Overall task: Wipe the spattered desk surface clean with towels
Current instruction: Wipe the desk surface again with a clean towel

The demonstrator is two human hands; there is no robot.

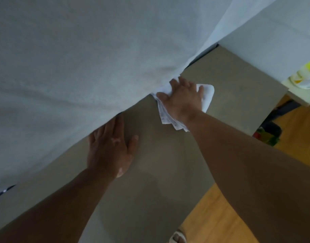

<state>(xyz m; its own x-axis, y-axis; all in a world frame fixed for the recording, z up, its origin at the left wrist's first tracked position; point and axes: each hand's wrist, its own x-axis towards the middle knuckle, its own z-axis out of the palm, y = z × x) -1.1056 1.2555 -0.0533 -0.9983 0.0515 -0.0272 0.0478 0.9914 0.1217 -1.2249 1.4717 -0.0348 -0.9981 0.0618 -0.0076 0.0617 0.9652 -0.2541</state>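
On desk [168,163], right hand [183,98] presses towel [208,95]; left hand [110,149] flat.

A white towel [207,95], folded in layers with faint marks along its near edge, lies flat on the plain grey-brown surface [168,172], pressed under the right hand [182,100].

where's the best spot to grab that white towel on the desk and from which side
Probably pinch the towel by its loose layered corners fanning out beside the wrist, coming in from the near-left side. They stick out free on the desk, while the middle is pinned flat under the right hand.
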